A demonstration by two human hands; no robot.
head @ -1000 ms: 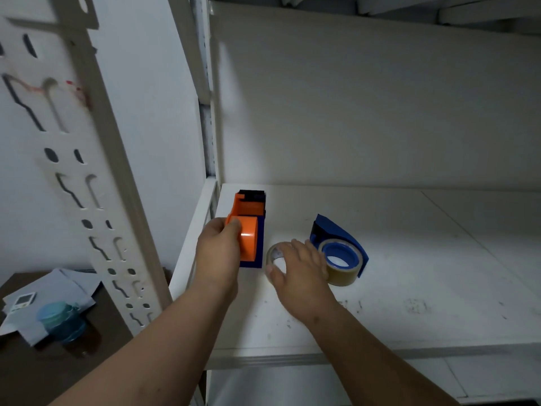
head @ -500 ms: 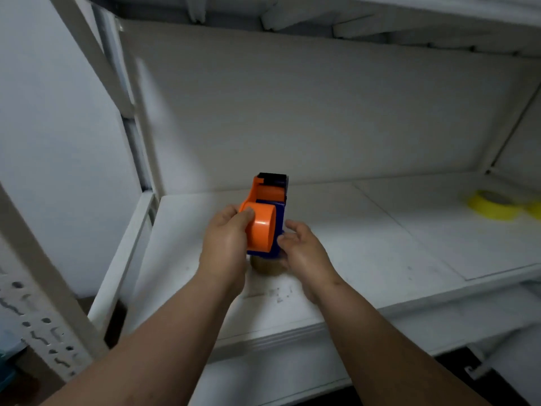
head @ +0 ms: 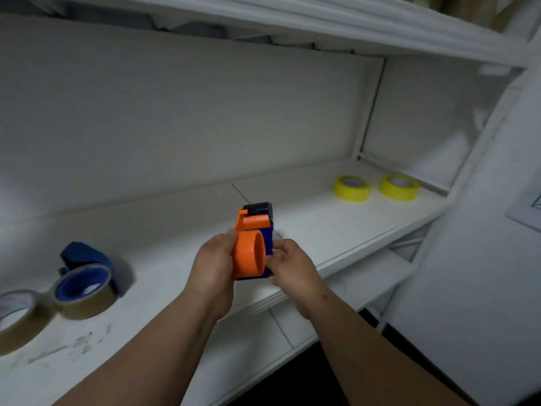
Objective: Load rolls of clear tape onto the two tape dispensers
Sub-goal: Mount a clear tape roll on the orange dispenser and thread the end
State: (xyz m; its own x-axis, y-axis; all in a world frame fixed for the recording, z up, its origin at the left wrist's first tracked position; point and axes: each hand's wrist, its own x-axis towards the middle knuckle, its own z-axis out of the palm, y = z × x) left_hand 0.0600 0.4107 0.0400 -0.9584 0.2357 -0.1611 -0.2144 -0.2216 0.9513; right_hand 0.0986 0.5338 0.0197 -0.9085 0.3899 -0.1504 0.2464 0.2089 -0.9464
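An orange and blue tape dispenser (head: 252,247) is held up above the white shelf (head: 336,230), its orange hub bare. My left hand (head: 215,263) grips its left side and my right hand (head: 289,266) grips its right side. At the left of the shelf a blue tape dispenser (head: 83,278) lies with a roll of clear tape on its hub. A loose roll of clear tape (head: 19,317) lies touching it, at the frame's left edge.
Two yellow tape rolls (head: 352,187) (head: 399,186) sit at the far right of the shelf. Another shelf board (head: 292,16) runs overhead. A lower shelf (head: 351,291) lies beneath. A white upright (head: 480,200) stands at the right.
My view has swung to the right, bringing the yellow rolls in. Both hands lifted the orange dispenser off the shelf; my right hand left the loose clear roll and took hold of the dispenser.
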